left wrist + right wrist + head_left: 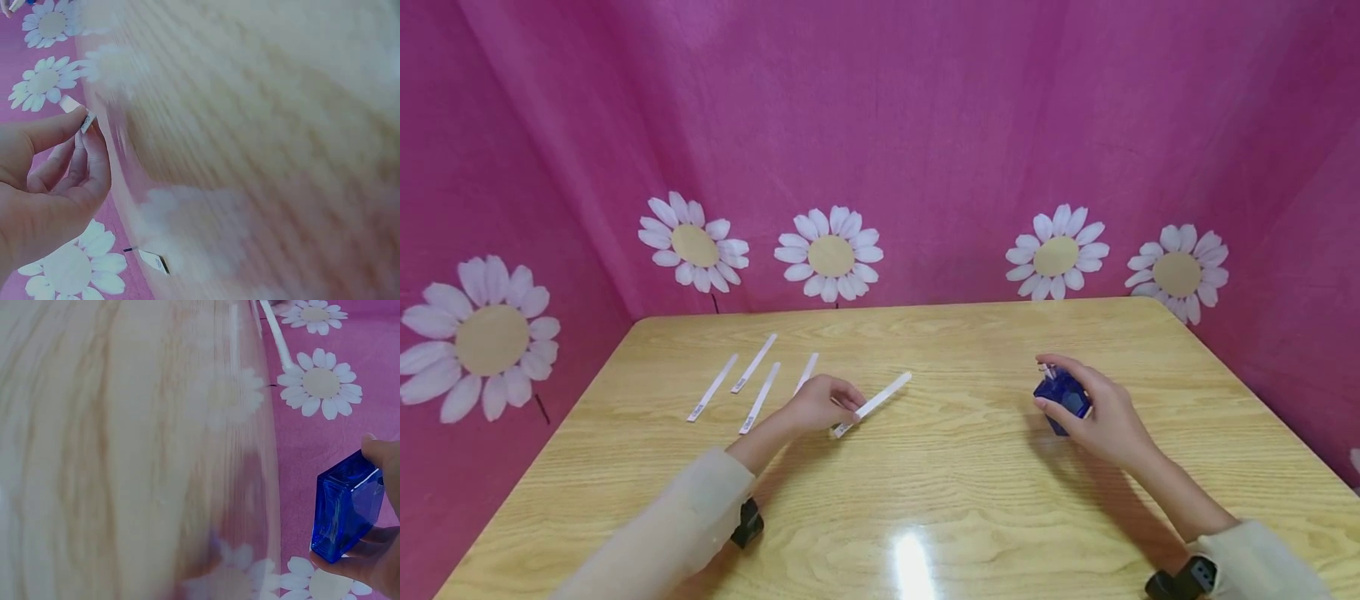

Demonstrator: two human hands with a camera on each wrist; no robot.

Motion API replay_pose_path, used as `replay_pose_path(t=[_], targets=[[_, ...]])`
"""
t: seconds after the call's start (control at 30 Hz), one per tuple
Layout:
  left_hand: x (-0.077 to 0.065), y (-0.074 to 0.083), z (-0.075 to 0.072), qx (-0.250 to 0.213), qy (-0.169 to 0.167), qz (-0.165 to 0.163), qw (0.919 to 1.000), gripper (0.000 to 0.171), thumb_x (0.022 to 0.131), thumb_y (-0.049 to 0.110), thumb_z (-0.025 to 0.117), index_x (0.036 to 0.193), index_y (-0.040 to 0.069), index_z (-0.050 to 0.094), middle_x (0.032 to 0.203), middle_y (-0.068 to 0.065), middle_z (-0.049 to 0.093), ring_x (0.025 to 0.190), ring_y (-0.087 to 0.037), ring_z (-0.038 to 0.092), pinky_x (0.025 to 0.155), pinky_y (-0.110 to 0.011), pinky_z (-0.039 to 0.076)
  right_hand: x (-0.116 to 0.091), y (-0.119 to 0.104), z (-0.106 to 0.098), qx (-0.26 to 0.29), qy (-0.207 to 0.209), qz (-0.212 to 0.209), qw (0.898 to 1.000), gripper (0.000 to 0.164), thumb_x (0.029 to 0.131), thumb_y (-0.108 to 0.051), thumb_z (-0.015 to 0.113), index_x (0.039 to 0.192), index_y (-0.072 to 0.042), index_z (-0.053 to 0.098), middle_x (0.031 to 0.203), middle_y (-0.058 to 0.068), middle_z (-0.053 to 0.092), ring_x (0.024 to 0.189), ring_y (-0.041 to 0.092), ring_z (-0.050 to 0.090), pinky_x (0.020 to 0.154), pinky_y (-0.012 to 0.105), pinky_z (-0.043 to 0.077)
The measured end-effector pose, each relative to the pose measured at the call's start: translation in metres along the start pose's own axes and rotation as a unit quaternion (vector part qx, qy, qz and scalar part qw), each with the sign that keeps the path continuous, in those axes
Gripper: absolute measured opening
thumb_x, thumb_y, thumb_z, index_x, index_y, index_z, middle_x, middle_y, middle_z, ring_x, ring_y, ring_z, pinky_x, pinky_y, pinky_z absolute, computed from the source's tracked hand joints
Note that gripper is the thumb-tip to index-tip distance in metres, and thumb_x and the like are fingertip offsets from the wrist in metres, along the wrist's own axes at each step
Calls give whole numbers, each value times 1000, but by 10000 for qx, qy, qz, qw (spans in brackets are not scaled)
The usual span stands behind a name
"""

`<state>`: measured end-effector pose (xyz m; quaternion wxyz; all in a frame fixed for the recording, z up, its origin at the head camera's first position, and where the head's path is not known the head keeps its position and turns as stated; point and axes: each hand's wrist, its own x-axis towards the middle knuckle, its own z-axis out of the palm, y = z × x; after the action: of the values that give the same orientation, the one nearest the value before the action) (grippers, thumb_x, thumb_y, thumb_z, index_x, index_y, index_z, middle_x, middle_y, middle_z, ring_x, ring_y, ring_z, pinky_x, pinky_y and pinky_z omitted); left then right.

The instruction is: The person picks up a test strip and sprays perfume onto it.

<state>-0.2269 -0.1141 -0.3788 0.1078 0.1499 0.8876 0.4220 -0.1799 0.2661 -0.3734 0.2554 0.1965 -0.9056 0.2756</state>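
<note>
My left hand pinches a white paper test strip near its printed end, between thumb and fingers. In the left wrist view the thumb lies over that strip. The strip slants up and to the right in the head view. On the right side, my right hand grips a blue glass perfume bottle, its forefinger on the small spray top. The faceted blue bottle shows its base toward the right wrist camera, with thumb and fingers round its sides.
Several more white strips with printed ends lie on the left half of the wooden table. One is partly hidden behind my left hand. A pink cloth with white daisies hangs behind and beside the table.
</note>
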Motion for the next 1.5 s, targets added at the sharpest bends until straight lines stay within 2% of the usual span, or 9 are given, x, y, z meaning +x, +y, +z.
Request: replay_pose_path(t=[0.13,0.23,0.3,0.4,0.67,0.83,1.13,1.37,1.5], targets=[[-1,-3,0,-301,-14,-50,9995,17,81,1,72,97,-4,71,89,-15,71,79,-8,62,67,-17,48,0,-2,1,-38,-87,3,10000,55,80,-17,78,131,-18,57,123,11,65,107,27,63,87,23,54],[-1,-4,1,-612,27,-173,9980,19,81,1,72,99,-6,70,84,-11,70,74,-6,58,65,-17,48,0,-3,2,-8,-178,-10,9998,54,81,-17,77,131,-16,57,124,13,65,109,29,63,86,48,54],[-1,-4,1,-887,25,-305,9956,21,81,1,71,101,-7,69,81,-7,68,71,-4,56,64,-17,48,1,-4,3,37,-221,-15,9997,54,81,-16,77,131,-15,57,124,14,64,110,30,63,86,54,52],[0,-5,1,-1241,-4,-534,9908,24,84,2,68,106,-8,67,83,-5,69,69,-3,57,64,-17,50,1,-5,5,100,-246,-42,9996,54,80,-15,77,130,-14,57,124,15,64,109,32,63,86,54,53],[0,-4,1,-2442,-214,-779,9664,29,89,-6,59,116,-16,55,101,-28,70,75,-12,70,76,-29,60,8,-9,13,194,-209,-177,9994,55,79,-14,79,130,-15,58,123,12,66,110,29,63,88,45,56],[-1,-3,0,-2572,-293,-940,9613,32,92,-2,57,120,-16,53,106,-26,70,78,-12,69,82,-31,59,13,-16,17,366,-222,-349,9985,55,79,-10,78,130,-13,57,122,15,66,109,33,63,87,53,54],[-2,0,-2,-2981,-364,-1037,9482,37,90,-1,58,124,-15,52,96,-16,73,78,-12,68,76,-26,57,24,-23,29,456,-250,-598,9969,55,79,-12,78,129,-11,57,122,14,66,107,31,65,85,50,55],[-2,-1,0,-3001,-447,-1056,9470,37,89,-2,60,124,-13,53,90,-5,72,78,-11,68,80,-27,58,33,-31,40,627,-374,-607,9955,53,80,-16,77,130,-13,57,125,13,65,110,30,64,87,49,55],[-1,-1,1,-2966,-394,-1104,9478,35,89,-2,61,122,-12,54,93,-8,73,78,-11,69,80,-28,58,39,-37,46,712,-447,-617,9945,53,81,-19,77,130,-15,57,125,11,65,111,29,63,89,49,55]])
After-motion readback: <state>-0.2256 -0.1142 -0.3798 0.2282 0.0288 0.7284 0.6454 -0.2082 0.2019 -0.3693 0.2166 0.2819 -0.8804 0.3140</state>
